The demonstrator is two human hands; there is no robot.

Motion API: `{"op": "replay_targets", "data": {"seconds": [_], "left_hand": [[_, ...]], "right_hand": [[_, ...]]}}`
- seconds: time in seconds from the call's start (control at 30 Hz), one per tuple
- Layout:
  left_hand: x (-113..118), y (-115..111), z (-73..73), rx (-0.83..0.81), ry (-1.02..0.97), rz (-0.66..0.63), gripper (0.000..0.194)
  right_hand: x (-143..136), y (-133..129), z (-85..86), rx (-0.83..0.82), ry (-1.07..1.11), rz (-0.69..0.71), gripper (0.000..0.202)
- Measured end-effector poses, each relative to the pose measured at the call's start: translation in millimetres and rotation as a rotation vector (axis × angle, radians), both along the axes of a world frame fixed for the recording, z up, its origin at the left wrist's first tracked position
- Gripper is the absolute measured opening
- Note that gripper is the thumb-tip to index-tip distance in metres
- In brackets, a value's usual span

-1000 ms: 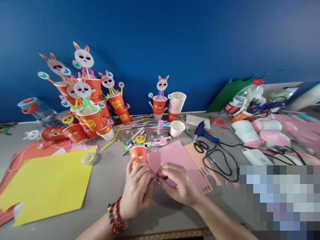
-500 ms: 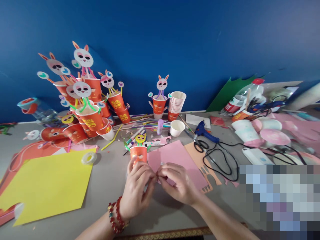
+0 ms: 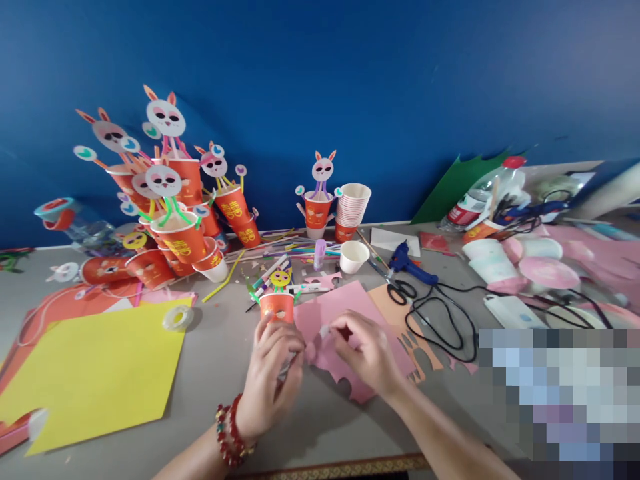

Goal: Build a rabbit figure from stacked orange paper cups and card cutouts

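My left hand [image 3: 275,377], with bead bracelets [image 3: 233,433] on the wrist, is closed, fingertips curled together. Something small and whitish shows between its fingers, too blurred to name. To its right my right hand [image 3: 367,353] is pinched over the pink paper sheet [image 3: 357,303]; whatever it grips is hidden. A small whitish scrap [image 3: 326,331] shows by its fingertips, and a small pink piece [image 3: 311,352] lies between the hands. Just beyond my left hand stands an orange paper cup [image 3: 277,305] with a yellow face figure [image 3: 281,279] rising from it.
Left lie a yellow sheet [image 3: 110,373] and a tape roll [image 3: 177,318]. Orange cups with rabbit figures [image 3: 180,237] cluster behind. Further back are a white cup [image 3: 355,257] and a cup stack [image 3: 353,207]. Right: scissors [image 3: 401,292], a blue glue gun [image 3: 413,265], its black cord [image 3: 450,353].
My hands were together at the fingertips and are now apart. The right hand has moved right and slightly up, uncovering the pink sheet's cut edge. The left hand has barely moved.
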State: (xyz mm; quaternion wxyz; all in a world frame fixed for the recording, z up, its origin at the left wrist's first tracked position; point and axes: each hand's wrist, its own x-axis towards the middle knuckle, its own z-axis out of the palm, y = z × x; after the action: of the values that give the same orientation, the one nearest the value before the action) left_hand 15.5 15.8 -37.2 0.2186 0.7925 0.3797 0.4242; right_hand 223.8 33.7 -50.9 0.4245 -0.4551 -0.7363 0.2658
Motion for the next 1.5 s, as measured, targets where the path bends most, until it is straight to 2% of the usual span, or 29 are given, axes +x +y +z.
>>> {"op": "replay_targets", "data": {"seconds": [0.1, 0.2, 0.27, 0.37, 0.53, 0.73, 0.9, 1.03, 1.5], "left_hand": [[-2, 2, -3.0, -0.069, -0.173, -0.027, 0.017], [-3, 2, -2.9, -0.093, -0.248, -0.029, 0.017], [-4, 2, -2.2, -0.089, -0.242, -0.028, 0.016], [-4, 1, -1.5, -0.096, -0.225, -0.049, 0.014], [-3, 1, -0.4, -0.129, -0.163, -0.077, 0.015], [-1, 0, 2.1, -0.133, -0.075, -0.057, 0.017], [0, -1, 4.4, -0.144, -0.026, -0.051, 0.018], [-1, -1, 6.0, -0.157, -0.022, -0.068, 0.019], [-1, 0, 7.1, -0.159, -0.027, -0.07, 0.018]], "right_hand": [[7, 6, -0.7, -0.06, -0.109, -0.102, 0.021], [6, 8, -2.8, -0.052, -0.147, -0.081, 0.02], [2, 4, -4.1, 0.021, -0.078, 0.008, 0.006], [-6, -3, -3.4, 0.138, 0.049, 0.146, 0.019], [-10, -8, 1.5, 0.217, 0.132, 0.239, 0.018], [-7, -5, -1.0, 0.255, 0.133, 0.294, 0.022], [-7, -6, -0.1, 0.308, 0.131, 0.285, 0.03], [-5, -5, 0.7, 0.356, 0.076, 0.332, 0.027], [-4, -4, 8.4, 0.421, 0.006, 0.331, 0.024]]}}
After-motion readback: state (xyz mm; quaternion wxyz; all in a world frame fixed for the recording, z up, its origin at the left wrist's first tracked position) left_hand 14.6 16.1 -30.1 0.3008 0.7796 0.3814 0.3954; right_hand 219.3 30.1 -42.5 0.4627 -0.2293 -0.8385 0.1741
